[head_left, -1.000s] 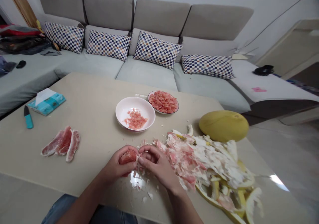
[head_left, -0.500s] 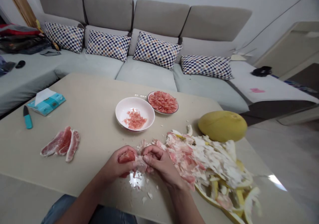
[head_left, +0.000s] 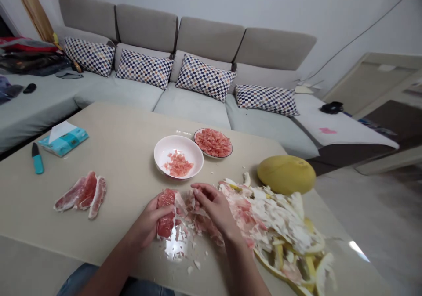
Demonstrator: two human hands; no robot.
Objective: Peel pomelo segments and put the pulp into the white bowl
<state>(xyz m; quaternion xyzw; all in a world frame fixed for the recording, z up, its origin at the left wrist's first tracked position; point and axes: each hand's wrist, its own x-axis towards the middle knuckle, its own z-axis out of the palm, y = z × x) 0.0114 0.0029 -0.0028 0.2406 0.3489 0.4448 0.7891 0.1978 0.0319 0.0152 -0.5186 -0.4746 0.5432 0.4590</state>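
Observation:
My left hand is closed round a red pomelo segment held just above the table's near edge. My right hand sits right beside it, fingers curled and pinching a strip of pale membrane pulled off the segment. Small white scraps lie on the table under both hands. A white bowl with a little pink pulp stands just beyond the hands. Behind it is a plate heaped with pulp.
A big pile of peel and pith spreads to the right of my hands. A whole yellow pomelo lies behind it. Three peeled segments rest at the left, with a tissue pack and teal knife farther left. A sofa runs behind the table.
The segment has turned upright in my left hand and shows more bare flesh. My right hand has drawn membrane away to the right. The camera has tilted slightly.

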